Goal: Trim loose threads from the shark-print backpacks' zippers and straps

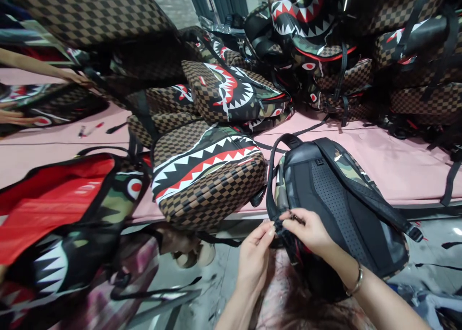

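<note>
A black padded backpack [332,195] is seen lower right. Its black strap [270,197] is pinched by left hand [257,246] and right hand [311,231].

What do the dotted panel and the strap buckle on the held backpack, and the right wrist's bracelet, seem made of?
Dotted panel: probably perforated foam or mesh, matte black, from its rows of small dots.
Strap buckle: likely black plastic, from its hard-edged frame; too small to be sure.
Bracelet: likely polished metal, from its bright highlights.
</note>
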Motion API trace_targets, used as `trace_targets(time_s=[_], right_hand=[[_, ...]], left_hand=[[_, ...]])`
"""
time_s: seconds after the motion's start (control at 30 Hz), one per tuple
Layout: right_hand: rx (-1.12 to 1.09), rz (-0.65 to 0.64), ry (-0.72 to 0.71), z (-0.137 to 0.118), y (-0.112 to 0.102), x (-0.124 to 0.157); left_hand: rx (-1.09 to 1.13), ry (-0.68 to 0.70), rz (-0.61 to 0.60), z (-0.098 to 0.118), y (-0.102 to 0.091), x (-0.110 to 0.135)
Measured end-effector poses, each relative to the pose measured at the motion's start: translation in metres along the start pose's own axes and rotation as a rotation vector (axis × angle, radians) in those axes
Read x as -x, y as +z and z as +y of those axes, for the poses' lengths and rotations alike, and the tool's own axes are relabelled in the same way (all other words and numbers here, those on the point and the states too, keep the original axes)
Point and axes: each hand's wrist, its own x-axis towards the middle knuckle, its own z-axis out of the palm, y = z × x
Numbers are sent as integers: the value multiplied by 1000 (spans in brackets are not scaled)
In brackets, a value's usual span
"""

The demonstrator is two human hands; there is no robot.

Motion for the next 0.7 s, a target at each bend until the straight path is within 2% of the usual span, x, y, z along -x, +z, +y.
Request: trace_targets(time_s=[0.1,0.2,0.27,0.37,0.43,0.53,0.7], right_hand=[[129,-56,-40,0,9,3],[170,27,-48,1,17,3],[146,85,-35,4,23,3],[105,105,-19,11,29,4],[43,85,3,15,29,3],[-74,39,57,17,25,1],[-184,-17,113,9,19,2]], left_hand=[[19,-15,-11,2,0,1],[-36,-19,-29,4,0,1],[-92,-29,-33,6,1,1],[-166,-29,21,8,3,0],[-190,-37,22,9,3,0],[-176,-62,-42,10,2,1],[-91,-74,-87,9,0,5]])
